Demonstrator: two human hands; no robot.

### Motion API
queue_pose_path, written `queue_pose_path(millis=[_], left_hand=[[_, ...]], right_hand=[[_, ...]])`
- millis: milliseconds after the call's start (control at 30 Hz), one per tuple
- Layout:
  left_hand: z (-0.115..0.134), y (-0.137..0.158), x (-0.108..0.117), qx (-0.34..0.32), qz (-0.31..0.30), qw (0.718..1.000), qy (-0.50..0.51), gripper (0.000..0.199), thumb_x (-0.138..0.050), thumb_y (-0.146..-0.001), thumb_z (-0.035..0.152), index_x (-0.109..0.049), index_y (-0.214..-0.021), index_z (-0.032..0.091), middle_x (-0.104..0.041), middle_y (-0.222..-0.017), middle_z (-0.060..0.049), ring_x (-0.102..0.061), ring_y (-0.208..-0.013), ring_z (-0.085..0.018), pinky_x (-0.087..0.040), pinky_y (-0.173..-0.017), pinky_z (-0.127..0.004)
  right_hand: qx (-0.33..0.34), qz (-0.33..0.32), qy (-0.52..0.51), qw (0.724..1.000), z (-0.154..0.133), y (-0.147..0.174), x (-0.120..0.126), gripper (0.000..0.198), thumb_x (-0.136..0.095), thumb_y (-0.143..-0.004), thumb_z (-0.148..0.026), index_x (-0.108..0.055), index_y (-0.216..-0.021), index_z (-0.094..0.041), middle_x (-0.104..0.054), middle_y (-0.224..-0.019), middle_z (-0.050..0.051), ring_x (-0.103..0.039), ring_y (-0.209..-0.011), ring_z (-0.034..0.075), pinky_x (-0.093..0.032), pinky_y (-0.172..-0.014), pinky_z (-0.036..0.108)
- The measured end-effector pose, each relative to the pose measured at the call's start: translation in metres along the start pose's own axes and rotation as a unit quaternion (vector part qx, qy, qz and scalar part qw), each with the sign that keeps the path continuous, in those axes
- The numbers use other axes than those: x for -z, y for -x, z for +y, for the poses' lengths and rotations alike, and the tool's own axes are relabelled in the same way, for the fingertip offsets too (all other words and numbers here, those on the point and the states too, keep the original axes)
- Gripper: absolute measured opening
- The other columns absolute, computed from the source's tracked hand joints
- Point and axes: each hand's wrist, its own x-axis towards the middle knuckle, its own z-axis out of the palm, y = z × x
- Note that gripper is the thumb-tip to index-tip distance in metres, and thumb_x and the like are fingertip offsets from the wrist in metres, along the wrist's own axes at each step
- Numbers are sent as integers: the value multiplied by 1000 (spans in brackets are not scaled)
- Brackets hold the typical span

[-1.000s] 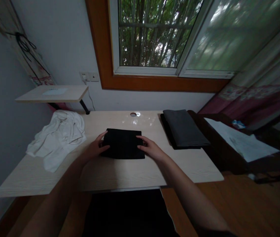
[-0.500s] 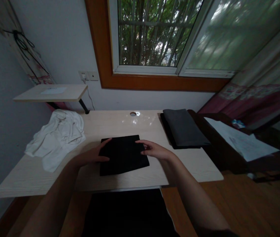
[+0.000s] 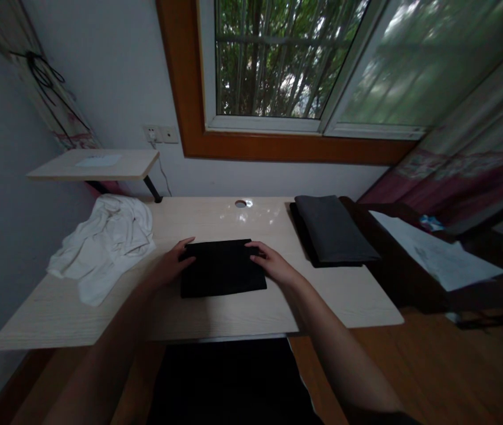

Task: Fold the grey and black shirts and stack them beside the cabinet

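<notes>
A folded black cloth lies in front of me on the pale wooden desk, wider than it is deep. My left hand grips its far left corner, thumb on top and fingers around the edge. At the far right corner my right hand pinches the cloth in the same way. Part of the fingers on each side is hidden behind the fabric. Whether the far edge is raised off the desk I cannot tell.
A crumpled white cloth lies on the desk's left, beside a small raised shelf. Folded dark grey and black fabrics are stacked on the right. Beyond them, a paper sheet rests on dark furniture. A window stands behind.
Both hands have shifted to the far corners of the black cloth. Its near edge has moved away from me, and the cloth now looks shallower and straighter.
</notes>
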Motion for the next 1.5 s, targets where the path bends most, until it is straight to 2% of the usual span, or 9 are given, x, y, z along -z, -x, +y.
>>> queue_pose_path(millis=[100,200,467,700,833,1000,1200,1333,1500], left_hand=[[-9,-5,-2,25,6,999,21,73,-71,-81,47,-50,-145,20,-68,-122,-13,-64,-114,-33,-51,-97,-48],[-8,-4,1,37,-26,999,27,74,-73,-80,46,-50,-146,21,-71,-112,-10,-67,-105,-31,-53,-91,-45],[4,10,6,16,-92,996,15,65,-70,-84,46,-56,-143,25,-67,-128,-10,-59,-124,-33,-46,-104,-45],[1,5,1,51,-31,997,55,78,-66,-86,47,-39,-155,24,-67,-123,-12,-63,-114,-30,-48,-99,-45],[-8,2,-1,79,-10,996,46,76,-65,-85,45,-41,-152,21,-68,-115,-12,-65,-108,-29,-47,-98,-44],[-11,0,-6,75,19,997,22,71,-61,-85,42,-42,-150,18,-69,-101,-8,-66,-97,-26,-49,-91,-42],[-11,-3,-13,96,72,993,-18,72,-60,-85,37,-40,-151,15,-67,-109,-12,-66,-97,-26,-50,-92,-44],[-9,5,-10,90,36,995,20,84,-71,-81,44,-36,-154,20,-68,-121,-16,-67,-109,-30,-49,-99,-47],[-7,6,-10,89,35,995,20,96,-81,-74,47,-35,-155,22,-64,-133,-21,-60,-126,-37,-46,-105,-52]], right_hand=[[-23,7,6,1000,5,-1,3,45,-66,-84,-37,-58,-128,-28,-62,-91,-1,-56,-79,17,-45,-74,31],[-34,1,7,999,5,2,9,39,-66,-84,-37,-59,-121,-28,-62,-90,-1,-56,-80,18,-45,-73,30],[-31,-44,23,998,-5,14,18,35,-66,-86,-39,-59,-118,-27,-58,-92,-1,-52,-79,16,-42,-71,28],[-9,61,-101,993,-7,1,-2,31,-66,-86,-46,-55,-109,-28,-50,-82,-3,-46,-67,14,-34,-60,25],[-11,95,-13,995,5,-13,-3,28,-63,-84,-46,-56,-103,-26,-54,-85,-3,-49,-75,16,-38,-68,27],[17,113,96,989,11,-21,0,26,-59,-85,-44,-54,-103,-27,-58,-87,-2,-53,-82,19,-40,-77,30],[-6,148,116,982,10,-21,-2,28,-60,-83,-46,-55,-105,-28,-58,-82,-2,-54,-76,19,-41,-72,31],[-13,106,64,992,5,-14,-4,43,-64,-84,-46,-55,-124,-30,-65,-95,0,-61,-85,20,-47,-77,32],[22,33,6,999,-2,-5,-6,52,-70,-82,-36,-58,-132,-29,-64,-127,4,-61,-112,23,-47,-100,39]])
